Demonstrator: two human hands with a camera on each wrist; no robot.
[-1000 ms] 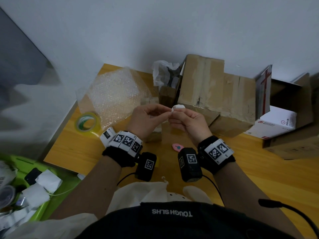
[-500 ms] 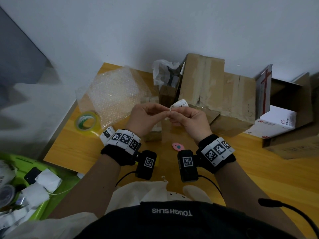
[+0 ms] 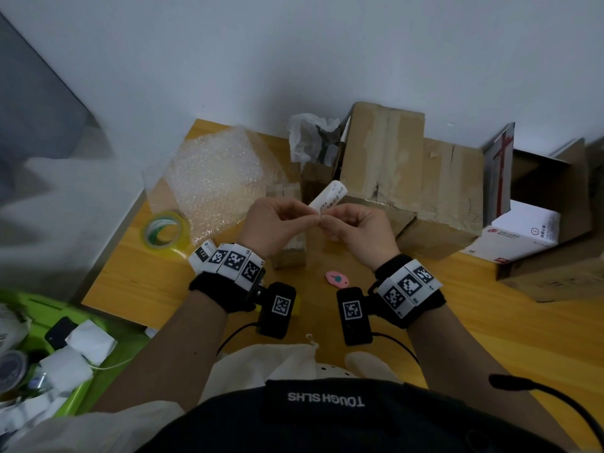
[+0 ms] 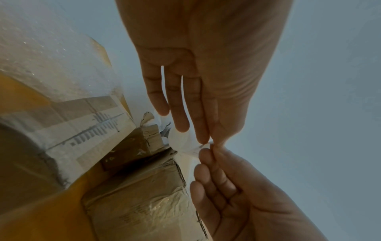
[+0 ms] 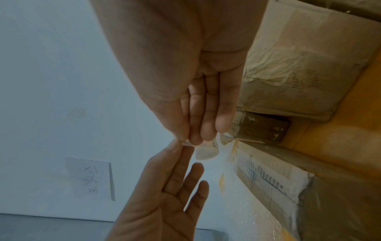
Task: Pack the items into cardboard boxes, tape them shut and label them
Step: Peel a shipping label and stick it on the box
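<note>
Above table, head view alone: barcoded label (image 3: 327, 198), both hands pinching

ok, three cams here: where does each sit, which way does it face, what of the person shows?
Head: on the head, facing down and forward at the table; both forearms, left hand and right hand pinching a white label.
Left wrist: along the left hand toward its fingertips; right hand enters below.
Right wrist: along the right hand; left hand below.
Shared: both wrist views show both hands meeting at the label.
</note>
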